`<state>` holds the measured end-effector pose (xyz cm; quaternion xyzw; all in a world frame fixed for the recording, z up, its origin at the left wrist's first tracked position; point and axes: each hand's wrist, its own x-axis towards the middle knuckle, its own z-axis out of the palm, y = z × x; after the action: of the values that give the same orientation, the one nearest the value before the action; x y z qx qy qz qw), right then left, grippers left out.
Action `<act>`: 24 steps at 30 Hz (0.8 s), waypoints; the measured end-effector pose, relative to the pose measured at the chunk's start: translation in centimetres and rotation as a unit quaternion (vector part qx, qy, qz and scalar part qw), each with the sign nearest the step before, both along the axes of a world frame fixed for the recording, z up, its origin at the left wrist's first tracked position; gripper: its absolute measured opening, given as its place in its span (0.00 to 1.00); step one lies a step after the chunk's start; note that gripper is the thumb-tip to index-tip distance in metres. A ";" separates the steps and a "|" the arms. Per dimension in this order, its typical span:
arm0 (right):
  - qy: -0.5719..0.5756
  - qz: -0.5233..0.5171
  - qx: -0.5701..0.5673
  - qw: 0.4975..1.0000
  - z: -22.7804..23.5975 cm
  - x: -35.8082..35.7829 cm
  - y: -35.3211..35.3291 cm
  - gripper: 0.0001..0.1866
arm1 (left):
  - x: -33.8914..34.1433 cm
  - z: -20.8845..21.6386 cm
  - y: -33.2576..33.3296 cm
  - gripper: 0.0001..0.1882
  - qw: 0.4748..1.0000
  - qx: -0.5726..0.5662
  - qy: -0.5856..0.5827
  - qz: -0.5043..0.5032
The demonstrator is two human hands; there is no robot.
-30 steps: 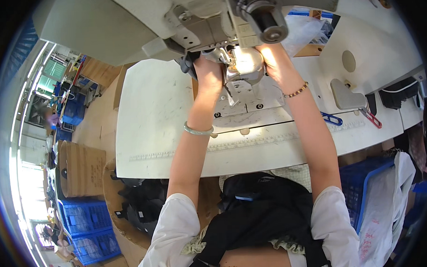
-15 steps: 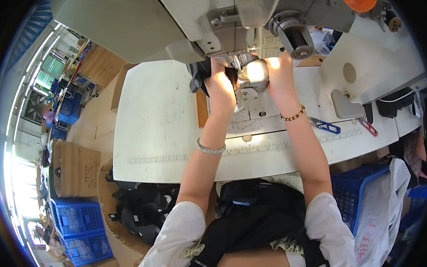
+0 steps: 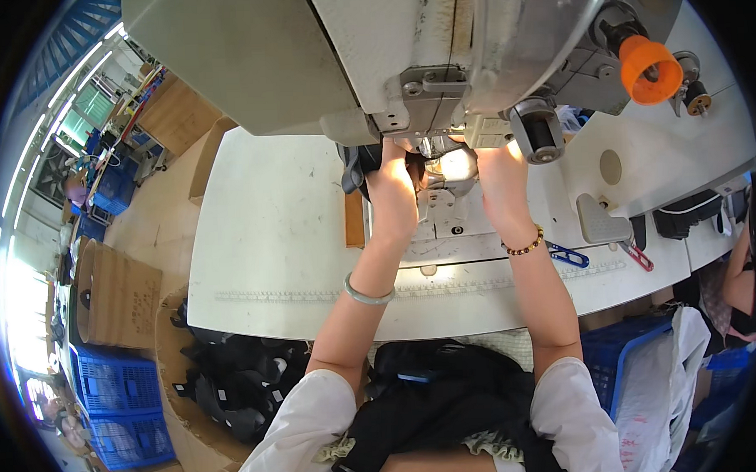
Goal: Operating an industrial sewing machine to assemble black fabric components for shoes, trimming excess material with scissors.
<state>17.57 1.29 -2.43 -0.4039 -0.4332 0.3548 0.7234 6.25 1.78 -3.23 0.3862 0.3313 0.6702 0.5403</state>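
Both my hands are under the head of a sewing machine [image 3: 426, 59], one on each side of its lit needle area. My left hand [image 3: 392, 190] is closed on a black fabric piece [image 3: 355, 165], whose looped end sticks out on the left. My right hand [image 3: 504, 186] reaches up along the right side of the shiny metal sewing bed [image 3: 456, 165]. Its fingertips are hidden behind the machine head, so their grip cannot be made out. Below the needle, the metal plate [image 3: 445, 210] shows between my wrists.
The white table [image 3: 261, 215] carries a printed ruler, blue-handled snippers [image 3: 568, 254], red-handled snippers [image 3: 637, 256] and a grey pad [image 3: 602, 220]. An orange cone [image 3: 650, 70] sits upper right. Black pieces [image 3: 233, 378] fill a carton at lower left; blue crates [image 3: 121, 403] stand beyond.
The whole view has shifted, so the machine and table sit lower in the picture. My hands stay beside the needle area, with little visible movement relative to the machine.
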 end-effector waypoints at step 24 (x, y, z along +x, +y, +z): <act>0.045 0.079 0.044 0.995 -6.4 1.8 -1.7 0.05 | -0.2 -0.9 -3.7 0.18 0.973 0.124 0.172 0.093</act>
<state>19.36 -0.37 -8.84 -0.3193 -0.4464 0.4093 0.7288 6.08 -1.93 -4.15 0.5271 0.3683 0.6767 0.3587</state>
